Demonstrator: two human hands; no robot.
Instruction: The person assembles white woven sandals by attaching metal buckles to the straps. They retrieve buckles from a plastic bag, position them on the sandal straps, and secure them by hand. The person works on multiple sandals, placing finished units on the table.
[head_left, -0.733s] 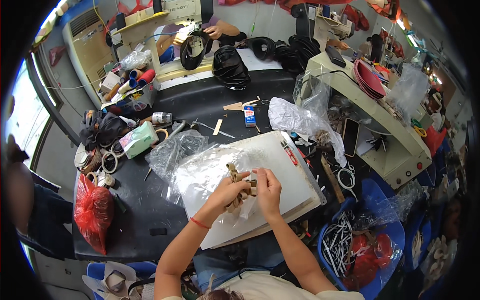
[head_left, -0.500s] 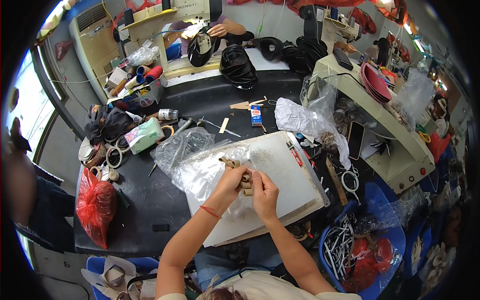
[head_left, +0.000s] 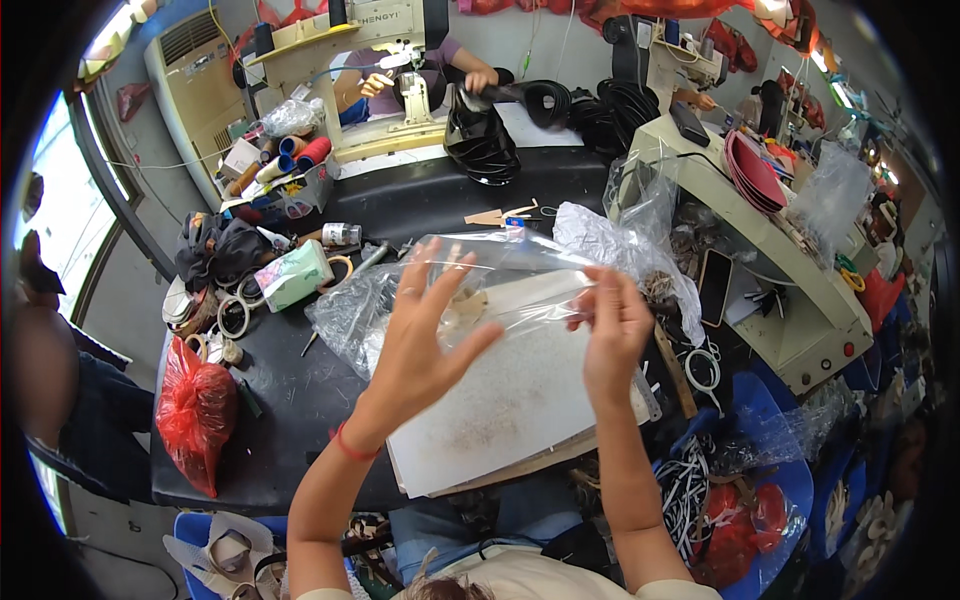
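A clear plastic bag [head_left: 525,268] is lifted over the far part of the white board [head_left: 500,425]. My right hand [head_left: 615,335] pinches its right edge between thumb and fingers. At its left side my left hand [head_left: 420,335] is open, fingers spread and palm toward the plastic; whether the fingertips touch it I cannot tell. Behind or inside the plastic a tan piece [head_left: 465,308] shows blurred, partly hidden by my left hand. Fine brown dust marks the near part of the board.
Crumpled clear plastic [head_left: 345,320] lies left of the board. A phone [head_left: 714,287], scissors [head_left: 702,367] and a beige machine [head_left: 770,270] stand right. A red bag [head_left: 195,415] sits at left, a blue bin [head_left: 790,480] at lower right. Across the table, a person handles black pieces [head_left: 480,140].
My hands have moved apart from the tan strip piece they held together. The clear plastic has been raised off the board, its right edge now in my right hand; my left hand has opened.
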